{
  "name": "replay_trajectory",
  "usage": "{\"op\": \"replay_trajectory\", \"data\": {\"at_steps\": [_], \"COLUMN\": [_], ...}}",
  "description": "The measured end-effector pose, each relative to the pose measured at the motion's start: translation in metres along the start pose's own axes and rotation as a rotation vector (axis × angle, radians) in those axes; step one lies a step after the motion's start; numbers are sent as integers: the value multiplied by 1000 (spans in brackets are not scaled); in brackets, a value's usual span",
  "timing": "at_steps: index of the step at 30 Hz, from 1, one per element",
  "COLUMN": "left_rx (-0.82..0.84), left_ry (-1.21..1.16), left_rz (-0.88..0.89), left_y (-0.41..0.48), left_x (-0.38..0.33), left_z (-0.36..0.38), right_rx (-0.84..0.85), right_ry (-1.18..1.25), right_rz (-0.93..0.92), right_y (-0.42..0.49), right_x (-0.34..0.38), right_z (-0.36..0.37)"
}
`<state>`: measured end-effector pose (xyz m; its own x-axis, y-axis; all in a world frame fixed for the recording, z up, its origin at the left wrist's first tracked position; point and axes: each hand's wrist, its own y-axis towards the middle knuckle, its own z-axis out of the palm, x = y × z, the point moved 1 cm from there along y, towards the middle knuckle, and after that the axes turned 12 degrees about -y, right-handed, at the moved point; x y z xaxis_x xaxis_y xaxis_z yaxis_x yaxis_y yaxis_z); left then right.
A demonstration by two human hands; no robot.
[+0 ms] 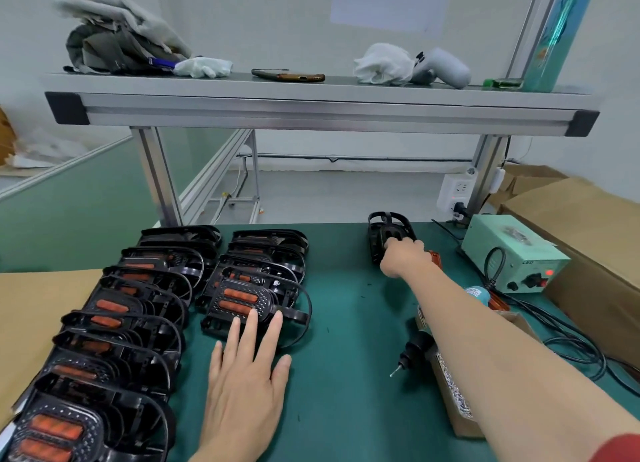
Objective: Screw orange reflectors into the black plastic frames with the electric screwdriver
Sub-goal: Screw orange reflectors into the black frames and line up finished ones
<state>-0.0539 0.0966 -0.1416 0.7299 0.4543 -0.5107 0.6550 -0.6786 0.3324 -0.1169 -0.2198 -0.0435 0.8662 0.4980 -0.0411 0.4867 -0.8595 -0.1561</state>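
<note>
From the head camera, the only view: your left hand (247, 375) lies flat on the green table (346, 323), fingers straight and slightly spread. Its fingertips (254, 317) touch the near edge of the closest finished frame (242, 298), likely to nudge it into line with its row rather than to lift it.

Your right hand (403, 255) reaches well across the table, its fingers curled round a bare black frame (389, 227) that stands on edge at the far side — I judge it the next piece to be fitted. An orange piece (434, 256), probably a loose reflector, lies just beside that wrist.

The electric screwdriver (417, 345) lies idle under your right forearm, tip toward you, propped against the screw box (450, 392). Both are near your right side, so the driving hand finds them quickly.

Counted:
- One screwdriver, one screw box, one power supply (512, 253) with its red lamp lit.
- One bare frame in hand.
- Two rows of frames with orange reflectors — the left row (114, 323) holds about eight, the right row (266, 253) three or four. They overlap, so neither count is firm.
</note>
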Motion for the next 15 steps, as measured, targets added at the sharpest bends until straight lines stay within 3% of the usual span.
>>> {"op": "replay_trajectory", "data": {"at_steps": [15], "left_rx": [-23], "left_ry": [-46], "left_rz": [8], "left_y": [2], "left_x": [1], "left_z": [-1], "right_rx": [-41], "right_ry": [-67], "right_rz": [-78], "right_y": [12], "right_x": [-13], "right_z": [6]}}
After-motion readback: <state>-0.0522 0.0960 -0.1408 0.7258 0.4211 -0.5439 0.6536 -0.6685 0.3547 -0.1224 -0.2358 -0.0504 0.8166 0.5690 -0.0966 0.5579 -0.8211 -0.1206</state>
